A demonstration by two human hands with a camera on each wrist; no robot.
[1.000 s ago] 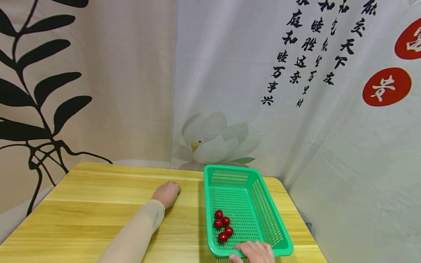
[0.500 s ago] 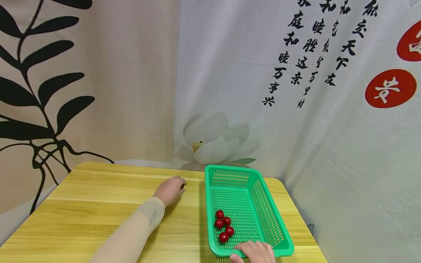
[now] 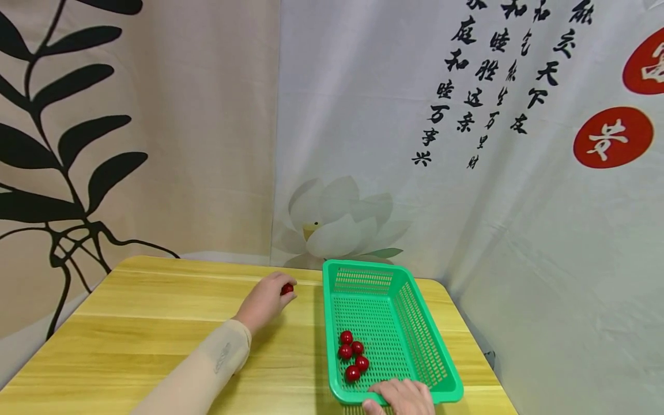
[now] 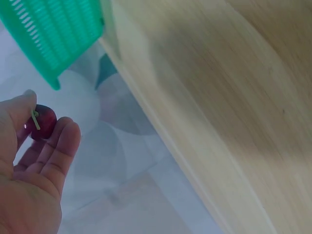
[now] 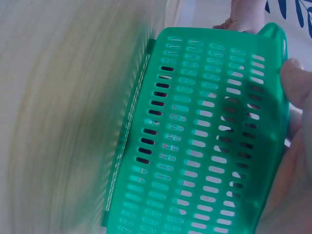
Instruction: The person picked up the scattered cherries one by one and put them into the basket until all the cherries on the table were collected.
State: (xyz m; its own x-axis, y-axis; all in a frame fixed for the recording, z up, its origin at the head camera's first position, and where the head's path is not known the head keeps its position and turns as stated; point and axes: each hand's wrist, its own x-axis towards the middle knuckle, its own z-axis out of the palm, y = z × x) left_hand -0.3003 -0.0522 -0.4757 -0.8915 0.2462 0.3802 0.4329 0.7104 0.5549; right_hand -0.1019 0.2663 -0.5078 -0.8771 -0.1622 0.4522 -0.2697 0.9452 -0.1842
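My left hand [image 3: 264, 300] pinches a dark red cherry [image 3: 287, 289] above the table, left of the green basket [image 3: 327, 323]. In the left wrist view the cherry [image 4: 45, 122] shows a short green stem, between the thumb and fingertips. My right hand [image 3: 403, 397] grips the near rim of the basket, thumb outside and fingers over the edge, as the right wrist view also shows the thumb [image 5: 295, 80] at the rim. Several red cherries [image 3: 362, 363] lie on the basket's floor, in its near left part.
The wooden table [image 3: 155, 323] ends at a printed cloth backdrop [image 3: 207, 144] behind it. Another cloth wall [image 3: 570, 259] stands to the right. The basket sits near the table's right edge, its slotted sides raised all round.
My left hand has lifted off the far part of the table, and the cherry now shows between its fingers. The right hand and the basket have stayed in place.
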